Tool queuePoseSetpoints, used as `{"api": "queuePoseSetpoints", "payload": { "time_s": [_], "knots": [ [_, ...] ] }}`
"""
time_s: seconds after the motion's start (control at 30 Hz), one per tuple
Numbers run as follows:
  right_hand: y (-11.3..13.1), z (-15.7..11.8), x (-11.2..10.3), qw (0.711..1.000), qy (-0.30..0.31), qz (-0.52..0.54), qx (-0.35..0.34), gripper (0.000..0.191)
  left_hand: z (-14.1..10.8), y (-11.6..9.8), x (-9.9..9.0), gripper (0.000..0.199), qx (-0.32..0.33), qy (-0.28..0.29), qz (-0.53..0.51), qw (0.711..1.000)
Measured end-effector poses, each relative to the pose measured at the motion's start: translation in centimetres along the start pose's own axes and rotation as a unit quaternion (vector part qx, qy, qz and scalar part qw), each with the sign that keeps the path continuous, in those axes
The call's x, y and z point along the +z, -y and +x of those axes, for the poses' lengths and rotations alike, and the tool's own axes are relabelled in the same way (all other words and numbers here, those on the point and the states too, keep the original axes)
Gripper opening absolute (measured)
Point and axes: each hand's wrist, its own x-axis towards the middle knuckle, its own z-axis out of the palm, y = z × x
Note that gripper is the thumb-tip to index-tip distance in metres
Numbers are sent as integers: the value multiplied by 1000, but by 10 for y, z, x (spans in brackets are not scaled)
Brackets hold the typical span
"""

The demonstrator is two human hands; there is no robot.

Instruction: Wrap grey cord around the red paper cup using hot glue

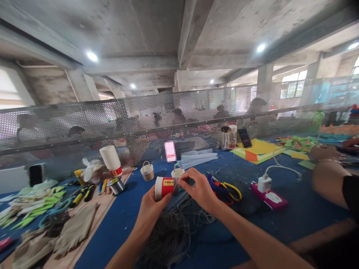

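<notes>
A white paper cup with a red and gold band (167, 182) lies on its side in the air, its base toward the left. My left hand (153, 203) is wrapped round it from below. At the cup's right end, my right hand (198, 185) has its thumb and fingertips pinched together; what they hold is too small to make out. Behind the cup on the blue table are a small white basket with a handle (147, 172) and a second one (177, 172), partly hidden by my right hand. Grey cord (171, 233) lies in a tangled heap under my forearms.
Stacked cups (110, 158), a wire spool (117, 186), gloves (75, 228) and pliers (78, 196) are at the left. Yellow-handled scissors (234, 190), a magenta power strip (269, 196) and coloured paper (258, 149) are at the right. Another person's arm (331, 179) rests at the far right.
</notes>
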Motion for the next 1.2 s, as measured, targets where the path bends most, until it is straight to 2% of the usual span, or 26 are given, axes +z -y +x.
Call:
{"api": "queuePoseSetpoints", "payload": {
  "time_s": [0.4,0.73,1.0,1.2],
  "knots": [
    [-1,-1,1,997,1,-67,-28,7,2,6,1,34,9,-6,28,1000],
    [-1,-3,1,997,5,-72,-40,4,-2,4,2,31,-5,29,12,1000],
    [-3,-3,2,997,10,-72,-18,4,-3,6,3,33,-9,39,1,999],
    [-3,-3,4,999,9,-28,18,5,-4,7,2,33,-3,55,24,998]
  ]
}}
